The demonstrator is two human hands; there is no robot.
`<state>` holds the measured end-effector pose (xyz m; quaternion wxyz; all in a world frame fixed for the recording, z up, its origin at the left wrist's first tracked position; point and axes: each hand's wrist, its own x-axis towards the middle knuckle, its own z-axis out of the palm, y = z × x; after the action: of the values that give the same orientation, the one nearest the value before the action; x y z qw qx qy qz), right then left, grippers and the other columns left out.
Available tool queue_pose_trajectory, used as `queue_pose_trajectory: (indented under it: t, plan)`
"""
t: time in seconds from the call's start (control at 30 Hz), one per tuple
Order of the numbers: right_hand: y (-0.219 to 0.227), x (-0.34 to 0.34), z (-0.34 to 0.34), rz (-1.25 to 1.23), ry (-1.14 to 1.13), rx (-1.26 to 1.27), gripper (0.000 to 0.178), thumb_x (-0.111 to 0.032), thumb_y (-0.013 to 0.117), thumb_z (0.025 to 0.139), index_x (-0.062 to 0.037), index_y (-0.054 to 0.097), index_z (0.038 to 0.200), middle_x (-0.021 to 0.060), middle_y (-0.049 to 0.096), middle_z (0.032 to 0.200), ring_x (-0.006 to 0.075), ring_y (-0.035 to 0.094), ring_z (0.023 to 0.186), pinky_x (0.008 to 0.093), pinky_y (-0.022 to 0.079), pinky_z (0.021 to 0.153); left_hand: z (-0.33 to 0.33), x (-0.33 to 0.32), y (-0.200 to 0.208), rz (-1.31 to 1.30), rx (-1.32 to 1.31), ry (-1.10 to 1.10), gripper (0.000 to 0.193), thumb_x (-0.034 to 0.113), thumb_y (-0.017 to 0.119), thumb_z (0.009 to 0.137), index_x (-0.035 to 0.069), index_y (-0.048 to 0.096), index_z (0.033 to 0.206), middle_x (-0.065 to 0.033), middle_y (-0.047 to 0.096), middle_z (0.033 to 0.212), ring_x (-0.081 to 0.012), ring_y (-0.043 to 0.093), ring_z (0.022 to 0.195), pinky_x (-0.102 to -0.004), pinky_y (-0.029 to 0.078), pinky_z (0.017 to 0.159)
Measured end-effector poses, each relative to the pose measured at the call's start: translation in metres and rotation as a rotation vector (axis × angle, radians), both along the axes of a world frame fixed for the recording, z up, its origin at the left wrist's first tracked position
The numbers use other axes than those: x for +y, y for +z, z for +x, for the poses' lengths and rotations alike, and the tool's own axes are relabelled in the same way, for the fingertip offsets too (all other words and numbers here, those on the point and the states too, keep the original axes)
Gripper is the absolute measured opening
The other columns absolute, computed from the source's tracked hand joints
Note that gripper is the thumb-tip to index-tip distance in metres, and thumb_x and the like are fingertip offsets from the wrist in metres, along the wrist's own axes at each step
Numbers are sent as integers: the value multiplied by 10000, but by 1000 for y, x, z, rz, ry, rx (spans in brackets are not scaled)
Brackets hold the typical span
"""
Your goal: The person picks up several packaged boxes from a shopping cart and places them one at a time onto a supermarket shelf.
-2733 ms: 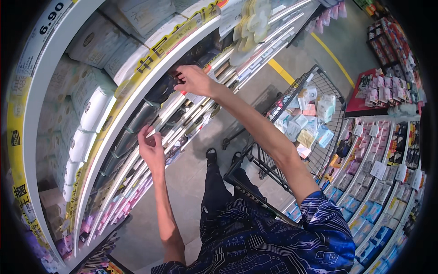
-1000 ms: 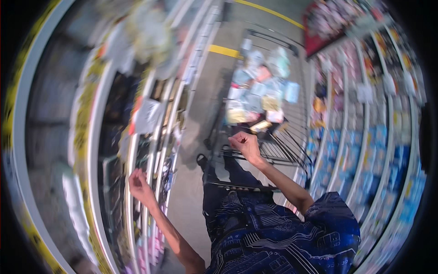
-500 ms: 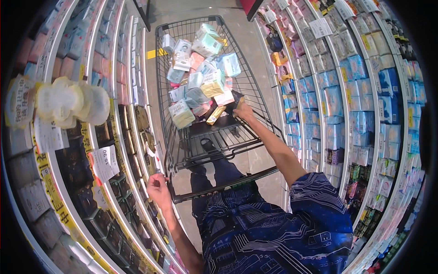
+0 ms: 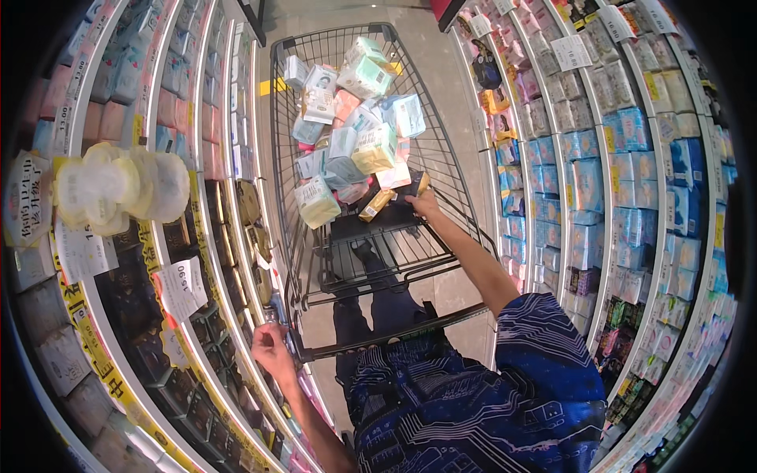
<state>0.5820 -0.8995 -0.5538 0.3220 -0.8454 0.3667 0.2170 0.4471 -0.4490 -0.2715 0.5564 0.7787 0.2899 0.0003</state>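
Note:
A black wire shopping cart (image 4: 303,268) stands in front of me, heaped with soft plastic-wrapped packs (image 4: 377,146) in white, pale green, yellow, pink and blue. My right hand (image 4: 426,205) reaches into its near right part, fingers closed on a black-and-gold pack (image 4: 413,186). Just left of that lies a smaller gold-and-black pack (image 4: 378,203), at the near edge of the heap. My left hand (image 4: 272,347) is beside the left end of the cart's handle bar (image 4: 394,335), its fingers curled together; nothing shows in them.
Shelves of dark boxes (image 4: 169,386) and pastel packs (image 4: 122,75) line the left side, with price cards (image 4: 183,285) and a flower-shaped sign (image 4: 98,189) sticking out. More shelves with blue packs (image 4: 587,185) run along the right. Grey floor tiles (image 4: 323,59) show beyond the cart.
The black-and-gold pack at my right hand has shifted slightly and shows more of its gold end. My left hand has dropped a little lower. The view has shifted slightly.

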Motion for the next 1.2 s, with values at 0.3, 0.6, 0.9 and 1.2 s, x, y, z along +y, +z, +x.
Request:
queue_pose_trajectory:
  t: [0.3,0.6,0.9,1.2]
  plan:
    - [259,40,-43,880,13,-119,619,-309,688,902,-70,414,1403,57,589,1198,149,558,1067,283,520,780,61,-35,17,-188,-138,-156,79,53,594,940,-15,626,916,-47,662,782,-98,607,714,-228,474,682]
    - [324,158,-16,1208,339,-269,553,-184,644,929,-84,406,1418,7,603,1190,82,538,1043,256,466,825,82,-48,58,-155,-130,-295,312,45,652,880,-57,588,1168,-146,681,1005,-169,666,868,-272,534,768]
    - [333,223,-19,1170,646,-215,555,-266,617,953,-36,402,1410,33,663,1069,44,593,846,203,473,621,44,-19,80,-655,-173,108,366,15,657,844,-24,568,1197,-28,668,903,-73,596,780,-194,450,697]
    - [387,247,-8,667,1235,-841,756,-13,634,803,-95,318,1484,159,440,1425,244,517,1192,343,488,924,25,18,94,-532,-125,77,357,88,677,824,-64,617,1142,-19,677,869,-52,589,739,-199,450,694]
